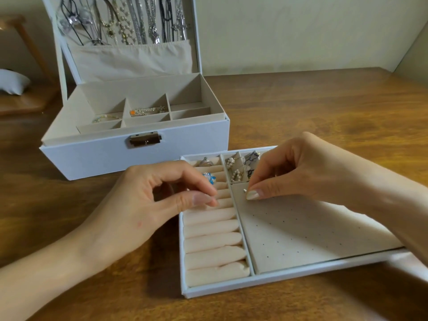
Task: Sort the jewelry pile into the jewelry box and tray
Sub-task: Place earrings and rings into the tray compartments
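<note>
A white tray (220,288) lies near me on the wooden table, with ring rolls on its left and a perforated earring panel (289,235) on its right. My right hand (298,170) pinches a tiny silver stud (245,190) at the panel's far left corner. My left hand (150,195) hovers over the ring rolls, thumb and fingers pinched together; what they hold is hidden. A blue flower ring (209,177) and a silver ring (206,161) sit in the rolls. Pearl earrings (236,169) fill the tray's small back compartments. The open white jewelry box (139,149) stands behind.
Necklaces (129,22) hang in the box lid above a fabric pocket. Bracelets (148,111) lie in the box's compartments. A wooden stand with a grey cushion (11,84) sits at the far left. A cream wall rises behind the table.
</note>
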`<state>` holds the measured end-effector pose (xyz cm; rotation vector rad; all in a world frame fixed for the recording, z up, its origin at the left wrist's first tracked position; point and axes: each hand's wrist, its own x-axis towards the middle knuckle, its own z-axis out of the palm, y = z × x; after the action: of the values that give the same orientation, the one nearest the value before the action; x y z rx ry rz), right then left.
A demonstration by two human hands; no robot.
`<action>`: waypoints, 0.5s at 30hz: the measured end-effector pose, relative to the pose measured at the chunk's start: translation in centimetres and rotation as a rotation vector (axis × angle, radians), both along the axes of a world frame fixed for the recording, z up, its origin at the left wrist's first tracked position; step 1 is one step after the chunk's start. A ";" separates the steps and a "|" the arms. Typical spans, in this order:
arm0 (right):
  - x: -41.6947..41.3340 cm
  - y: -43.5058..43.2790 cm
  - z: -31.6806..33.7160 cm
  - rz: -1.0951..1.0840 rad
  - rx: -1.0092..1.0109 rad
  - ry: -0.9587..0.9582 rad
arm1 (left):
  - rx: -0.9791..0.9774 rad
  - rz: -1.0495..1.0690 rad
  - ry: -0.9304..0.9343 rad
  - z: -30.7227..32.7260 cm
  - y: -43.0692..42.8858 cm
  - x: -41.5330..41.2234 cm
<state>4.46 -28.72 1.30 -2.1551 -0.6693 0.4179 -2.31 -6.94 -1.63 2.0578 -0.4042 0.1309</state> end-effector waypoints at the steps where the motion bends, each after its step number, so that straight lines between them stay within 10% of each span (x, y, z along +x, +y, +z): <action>1: -0.1 0.1 0.1 0.006 -0.006 0.002 | 0.003 0.000 -0.005 0.1 0.0 0.0; 15: 0.1 -0.7 1.3 -0.021 0.138 -0.024 | -0.276 0.008 0.330 2.3 -1.5 -0.4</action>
<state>4.56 -29.38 2.58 -2.0379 -0.6692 0.3253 -2.75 -8.41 0.63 1.7676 -0.1623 -0.1414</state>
